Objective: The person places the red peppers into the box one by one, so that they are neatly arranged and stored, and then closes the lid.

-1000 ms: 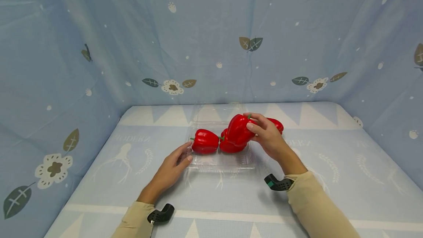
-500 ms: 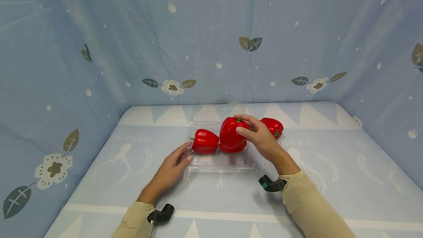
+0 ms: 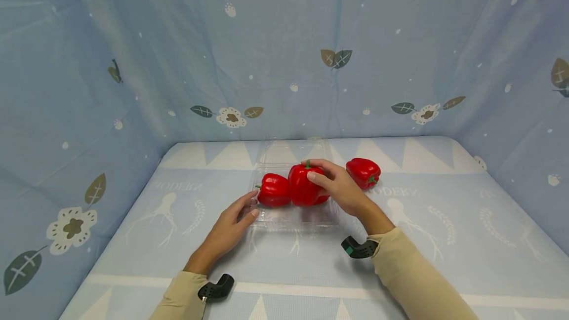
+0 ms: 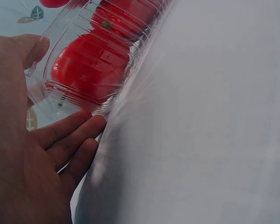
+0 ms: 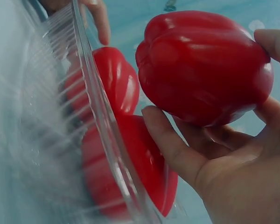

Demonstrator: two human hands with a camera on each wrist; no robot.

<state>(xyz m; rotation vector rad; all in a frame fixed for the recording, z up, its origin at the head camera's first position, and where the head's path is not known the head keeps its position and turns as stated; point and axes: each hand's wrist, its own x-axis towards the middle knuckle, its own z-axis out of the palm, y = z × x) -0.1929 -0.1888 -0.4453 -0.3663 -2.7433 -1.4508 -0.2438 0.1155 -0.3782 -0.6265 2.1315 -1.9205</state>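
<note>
My right hand [image 3: 340,186] grips a red bell pepper [image 3: 299,186] by its stem end, its thumb and fingers around it. In the right wrist view this pepper [image 5: 205,70] hangs above the rim of a clear plastic clamshell box [image 5: 102,109]. Two more red bell peppers lie in the box: a left one [image 3: 272,191] and a right one [image 5: 144,158], the latter mostly hidden behind the held pepper in the head view. My left hand [image 3: 228,226] rests at the box's left side, fingers nearly straight, thumb [image 4: 37,50] by the rim in the left wrist view.
Another red bell pepper [image 3: 363,173] lies on the table, right of the box. The raised clear lid [image 3: 293,151] extends behind the box. Patterned blue cloth [image 3: 284,63] walls the table in at the back and both sides.
My right hand has moved left and slightly down with the bell pepper, bringing it lower and more upright over the box. The pepper on the right is now uncovered. My left hand stays still.
</note>
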